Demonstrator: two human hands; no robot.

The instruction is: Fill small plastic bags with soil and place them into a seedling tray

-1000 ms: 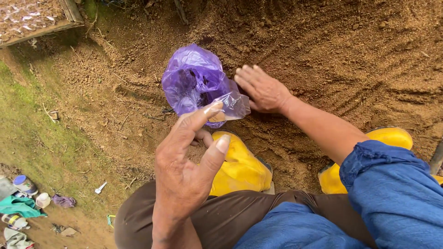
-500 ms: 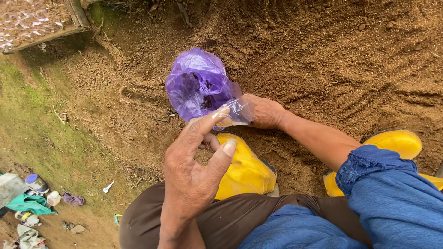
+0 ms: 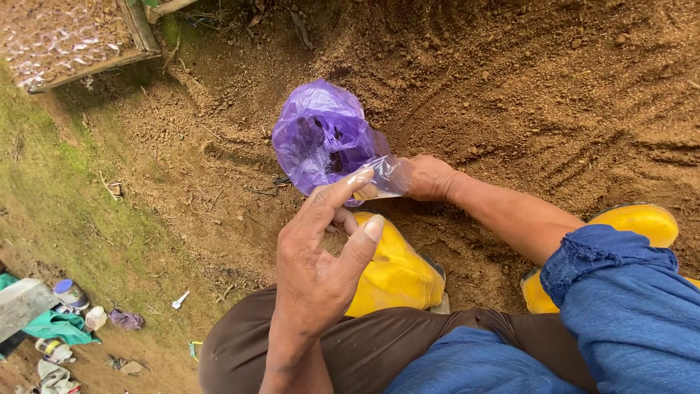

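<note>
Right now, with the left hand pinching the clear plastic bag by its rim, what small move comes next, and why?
Probably lift the right hand with a scoop of loose brown soil to the small clear plastic bag: that hand lies curled on the soil beside the bag, which the left hand pinches in front of the purple plastic bag.

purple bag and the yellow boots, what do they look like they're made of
Purple bag: thin plastic film, by the look. It is see-through, glossy and crinkled, and the left hand pinches a clear edge of it.
Yellow boots: probably rubber or moulded plastic. The surface is smooth, seamless and softly shiny, with soil smudges near the toe. The right hand rests on loose, crumbly brown soil.
</note>
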